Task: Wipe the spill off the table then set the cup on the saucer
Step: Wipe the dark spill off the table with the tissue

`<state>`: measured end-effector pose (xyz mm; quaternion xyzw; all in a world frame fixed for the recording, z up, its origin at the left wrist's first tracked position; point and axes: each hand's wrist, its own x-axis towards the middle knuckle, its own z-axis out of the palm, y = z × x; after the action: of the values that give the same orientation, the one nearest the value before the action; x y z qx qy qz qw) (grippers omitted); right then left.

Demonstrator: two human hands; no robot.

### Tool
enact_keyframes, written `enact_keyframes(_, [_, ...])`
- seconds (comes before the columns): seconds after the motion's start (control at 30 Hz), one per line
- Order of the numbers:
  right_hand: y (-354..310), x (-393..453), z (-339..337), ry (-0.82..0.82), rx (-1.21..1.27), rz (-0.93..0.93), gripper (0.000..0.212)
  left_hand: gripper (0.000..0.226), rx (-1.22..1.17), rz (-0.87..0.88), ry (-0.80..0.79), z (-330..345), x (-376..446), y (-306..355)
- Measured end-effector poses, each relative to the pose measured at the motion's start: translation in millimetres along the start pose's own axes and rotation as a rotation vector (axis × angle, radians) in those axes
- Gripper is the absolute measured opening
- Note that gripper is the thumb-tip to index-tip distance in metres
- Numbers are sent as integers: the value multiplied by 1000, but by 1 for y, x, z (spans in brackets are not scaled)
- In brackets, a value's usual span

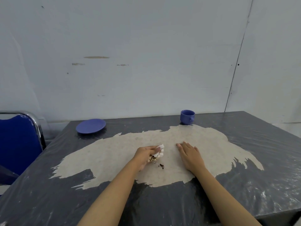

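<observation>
Two hands on the worktop [244,144]: left hand [145,156] with grip closed around one crumpled tissue [158,152], soiled with dark bits; right hand [190,154] flat, fingers spread. One dark crumb cluster [161,166] between them. One cup [187,117] far right, one saucer [90,126] far left, well apart.

Glossy table [244,144], chrome-framed chair [36,123]

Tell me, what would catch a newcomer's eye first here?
Probably the big pale worn patch across the middle of the dark table, where the left hand clutches a soiled white tissue beside some dark crumbs and the right hand rests flat. Next, the blue saucer at far left and the blue cup at far right, standing apart.
</observation>
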<state>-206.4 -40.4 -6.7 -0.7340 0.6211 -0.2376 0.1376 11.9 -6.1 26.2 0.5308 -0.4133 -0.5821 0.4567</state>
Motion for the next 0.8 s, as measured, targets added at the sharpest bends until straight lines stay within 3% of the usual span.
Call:
enact_keyframes(0.17, [2,1,2,9,-6,-1,57,35,-201,-56,64,-1,4,-2])
enact_keyframes(0.43, [0,2,2,13,-31,-2,58,38,-167,-98,14,-2,9,8])
enact_keyframes(0.6, [0,1,1,8,-33,-1,57,25,-276,-134,-23,-3,5,16])
enact_keyframes(0.7, [-1,1,0,1,-38,2,57,39,-412,-122,-69,-10,3,19])
enact_keyframes(0.8, [-2,0,0,4,-43,-1,56,47,-401,-92,-60,-16,1,18])
